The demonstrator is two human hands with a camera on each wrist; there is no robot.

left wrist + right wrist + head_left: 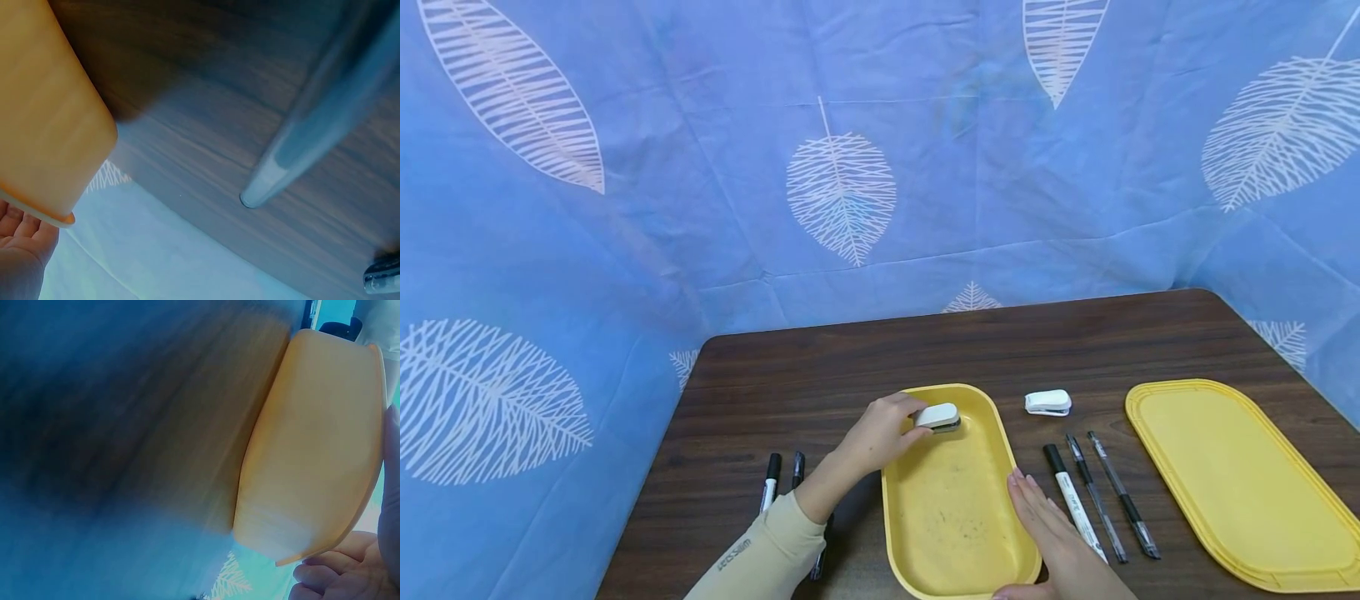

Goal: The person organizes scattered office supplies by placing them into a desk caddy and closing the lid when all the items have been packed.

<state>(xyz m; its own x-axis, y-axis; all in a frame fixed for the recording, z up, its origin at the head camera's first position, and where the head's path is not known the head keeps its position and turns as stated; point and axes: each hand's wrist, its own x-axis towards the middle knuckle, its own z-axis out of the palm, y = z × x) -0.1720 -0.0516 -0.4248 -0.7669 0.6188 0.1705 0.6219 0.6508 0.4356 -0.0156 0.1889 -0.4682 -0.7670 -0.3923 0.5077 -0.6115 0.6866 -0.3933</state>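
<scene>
In the head view my left hand (880, 429) pinches a small white stapler (938, 416) between thumb and fingers. The stapler is over the far left part of a yellow tray (951, 500), whose floor carries dark smudges. My right hand (1060, 546) rests along the tray's right rim, its fingers fairly straight. The tray's outer wall (50, 119) fills the left side of the left wrist view, with fingers showing below its rim. In the right wrist view the wall (312, 444) stands beside part of a hand.
A second white stapler (1048, 402) lies right of the tray. Near it are a black-capped white marker (1075, 504) and two clear pens (1096, 498). A yellow lid (1247, 487) lies far right. Left, another marker (770, 483) and pens are partly behind my arm.
</scene>
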